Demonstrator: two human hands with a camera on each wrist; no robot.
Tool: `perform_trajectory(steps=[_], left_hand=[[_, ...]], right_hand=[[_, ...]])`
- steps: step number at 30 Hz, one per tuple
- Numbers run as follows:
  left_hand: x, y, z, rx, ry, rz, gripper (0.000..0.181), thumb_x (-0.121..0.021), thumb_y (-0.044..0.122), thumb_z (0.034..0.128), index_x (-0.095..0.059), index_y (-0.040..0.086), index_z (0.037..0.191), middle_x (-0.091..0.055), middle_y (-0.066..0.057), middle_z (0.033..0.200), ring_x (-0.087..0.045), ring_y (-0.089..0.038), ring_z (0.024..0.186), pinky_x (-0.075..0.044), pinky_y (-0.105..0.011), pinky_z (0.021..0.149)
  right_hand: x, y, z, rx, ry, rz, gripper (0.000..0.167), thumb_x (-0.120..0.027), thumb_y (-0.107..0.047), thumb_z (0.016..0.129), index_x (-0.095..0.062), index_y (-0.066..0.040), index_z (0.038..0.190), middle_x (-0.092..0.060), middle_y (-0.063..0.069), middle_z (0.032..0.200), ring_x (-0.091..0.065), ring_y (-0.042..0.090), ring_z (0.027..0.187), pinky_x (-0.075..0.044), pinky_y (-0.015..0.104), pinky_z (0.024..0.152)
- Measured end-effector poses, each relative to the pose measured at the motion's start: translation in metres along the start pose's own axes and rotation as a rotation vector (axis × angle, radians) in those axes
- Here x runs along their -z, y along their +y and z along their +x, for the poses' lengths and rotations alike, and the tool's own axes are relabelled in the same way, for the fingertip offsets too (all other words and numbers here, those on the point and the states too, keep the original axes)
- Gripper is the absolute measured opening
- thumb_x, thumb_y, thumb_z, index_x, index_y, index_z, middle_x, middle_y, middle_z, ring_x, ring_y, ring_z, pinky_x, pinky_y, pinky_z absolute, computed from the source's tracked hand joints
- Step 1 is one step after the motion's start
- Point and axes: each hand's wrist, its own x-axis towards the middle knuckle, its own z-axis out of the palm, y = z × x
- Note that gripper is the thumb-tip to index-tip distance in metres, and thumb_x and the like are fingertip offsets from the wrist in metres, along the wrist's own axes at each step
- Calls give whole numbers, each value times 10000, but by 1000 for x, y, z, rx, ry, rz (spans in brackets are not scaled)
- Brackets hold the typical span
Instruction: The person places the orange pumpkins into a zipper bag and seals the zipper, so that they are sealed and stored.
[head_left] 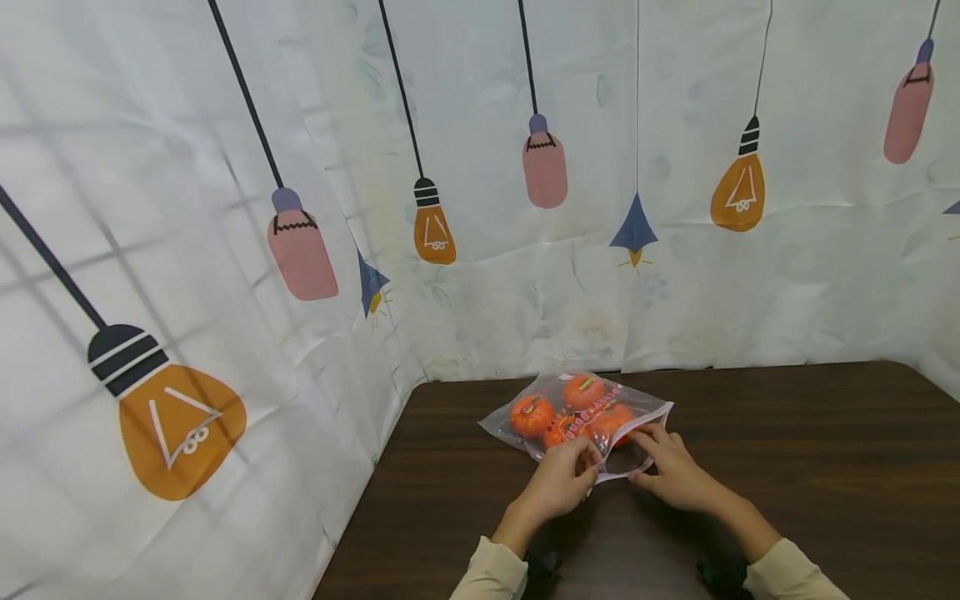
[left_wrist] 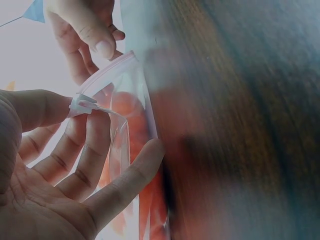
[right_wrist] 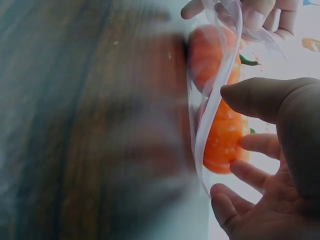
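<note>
A clear plastic zip bag (head_left: 501, 415) with pink lettering lies on the table, its mouth parted toward me. Inside are several small orange pumpkins (head_left: 532, 416); a green stem shows on one pumpkin (right_wrist: 210, 60) in the right wrist view. My left hand (head_left: 560, 478) pinches the bag's white zip slider (left_wrist: 81, 104) between thumb and fingers at the left corner of the mouth. At the right side of the mouth, my right hand (head_left: 678, 471) has its fingers spread, the thumb against the near rim (right_wrist: 212, 107) and other fingers by the far side.
The dark wood table (head_left: 810, 467) runs out to the right and back. A white cloth (head_left: 495, 317) printed with hanging lamps stands behind it and along the left. Dark objects (head_left: 723, 575) sit by both wrists.
</note>
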Motion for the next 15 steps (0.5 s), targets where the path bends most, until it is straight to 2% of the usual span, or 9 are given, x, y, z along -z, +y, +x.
perform_trajectory(steps=[7, 12, 15], left_hand=[[-1, 0, 0, -23, 2, 18, 49, -632, 60, 966, -651, 80, 1007, -579, 47, 755, -472, 43, 599, -433, -152, 583], [-2, 0, 0, -18, -1, 19, 48, -636, 60, 966, -651, 77, 1008, -568, 51, 748, -466, 38, 597, -430, -156, 575], [-2, 0, 0, -6, -7, 11, 51, -640, 61, 965, -651, 80, 1010, -563, 55, 745, -468, 31, 590, -429, -159, 571]], right_hand=[[-3, 0, 6, -24, -1, -28, 664, -787, -292, 879, -541, -49, 1446, -496, 237, 1418, -449, 286, 1022, -424, 516, 839], [-3, 0, 7, -38, -14, -13, 666, -780, -292, 887, -532, -34, 1449, -485, 260, 1449, -458, 316, 1053, -430, 584, 859], [0, 1, 6, -44, -18, -2, 672, -775, -290, 893, -520, -31, 1459, -465, 264, 1495, -457, 318, 1082, -428, 580, 880]])
